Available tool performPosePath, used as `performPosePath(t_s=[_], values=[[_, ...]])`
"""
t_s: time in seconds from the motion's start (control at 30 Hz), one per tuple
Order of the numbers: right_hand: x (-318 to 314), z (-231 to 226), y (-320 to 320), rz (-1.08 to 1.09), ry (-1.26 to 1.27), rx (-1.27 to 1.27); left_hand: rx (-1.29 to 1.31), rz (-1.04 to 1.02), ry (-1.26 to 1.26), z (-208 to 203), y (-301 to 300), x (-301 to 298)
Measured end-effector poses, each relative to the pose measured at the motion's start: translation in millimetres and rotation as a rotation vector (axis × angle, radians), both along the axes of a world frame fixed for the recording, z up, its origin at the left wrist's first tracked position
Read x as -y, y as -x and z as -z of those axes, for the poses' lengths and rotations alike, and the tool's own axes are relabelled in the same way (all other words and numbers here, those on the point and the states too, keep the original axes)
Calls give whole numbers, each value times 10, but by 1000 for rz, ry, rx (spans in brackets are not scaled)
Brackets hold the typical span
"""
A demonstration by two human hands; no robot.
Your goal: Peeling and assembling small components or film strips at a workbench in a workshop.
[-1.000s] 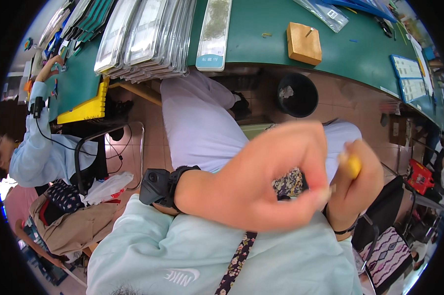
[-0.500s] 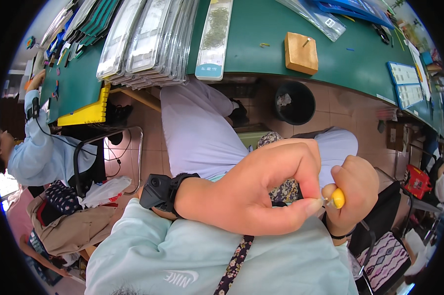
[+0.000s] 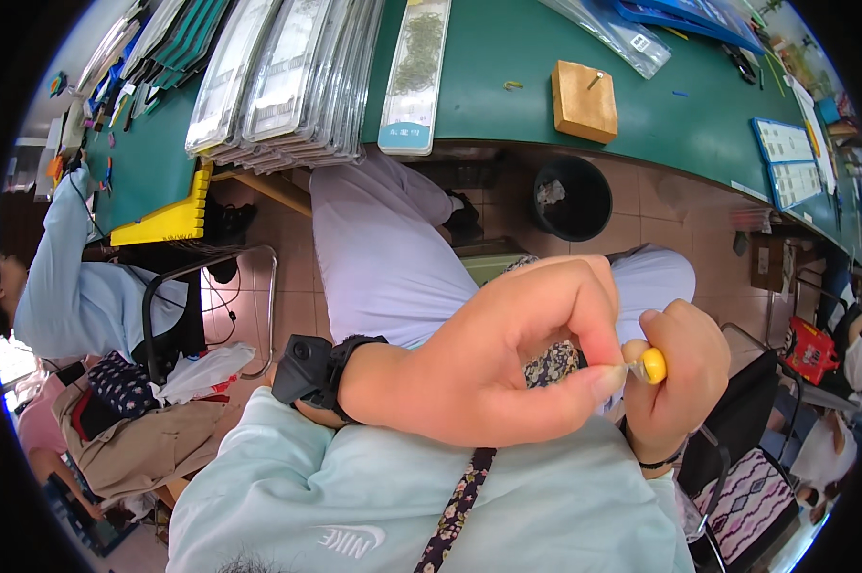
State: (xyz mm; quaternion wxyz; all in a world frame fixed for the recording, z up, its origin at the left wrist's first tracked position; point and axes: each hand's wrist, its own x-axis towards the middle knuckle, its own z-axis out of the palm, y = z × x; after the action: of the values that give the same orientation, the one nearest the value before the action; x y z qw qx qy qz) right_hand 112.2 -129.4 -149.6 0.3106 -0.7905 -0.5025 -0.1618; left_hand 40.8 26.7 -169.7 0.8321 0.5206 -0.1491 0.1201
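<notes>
My left hand [image 3: 517, 363] reaches across in front of my chest, thumb and forefinger pinched together. A tiny clear bit shows at its fingertips, too small to name. Right beside those tips, my right hand [image 3: 684, 368] is curled closed around a small yellow rounded piece [image 3: 652, 366], whose smooth end sticks out between the fingers. The rest of that piece is hidden inside the fist. Both hands are held above my lap, almost touching each other.
A green table [image 3: 488, 86] carries stacked clear plastic cases [image 3: 287, 86], a single long case [image 3: 415, 86] and a wooden block [image 3: 584, 103] with a metal pin. Below stands a dark bin [image 3: 572, 201]. At left, a person in light blue [image 3: 77, 306] sits by a yellow rack [image 3: 168, 215].
My two hands have shifted up slightly, still together, and the yellow piece has turned a little. The person at left has stretched an arm farther over the table.
</notes>
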Motion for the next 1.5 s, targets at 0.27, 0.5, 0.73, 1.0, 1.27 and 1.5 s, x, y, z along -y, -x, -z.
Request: performPosePath(t_s=[0.27,0.5,0.73,1.0,1.27,1.5], values=[[104,26,110,259,-379,-489,169,-43,-344,-90,7,-113],[141,-17,-78,-525,-345,-928,192,-74,-485,-102,28,-122],[92,-16,-44,-508,-296,-780,193,-142,-594,-132,49,-112],[46,-24,-5,-407,-368,-656,197,-211,-647,-152,48,-88],[39,-46,6,-343,-326,-490,191,-268,-674,-159,56,-66],[67,-78,-2,-279,-188,-347,201,-364,-775,-161,71,-39]])
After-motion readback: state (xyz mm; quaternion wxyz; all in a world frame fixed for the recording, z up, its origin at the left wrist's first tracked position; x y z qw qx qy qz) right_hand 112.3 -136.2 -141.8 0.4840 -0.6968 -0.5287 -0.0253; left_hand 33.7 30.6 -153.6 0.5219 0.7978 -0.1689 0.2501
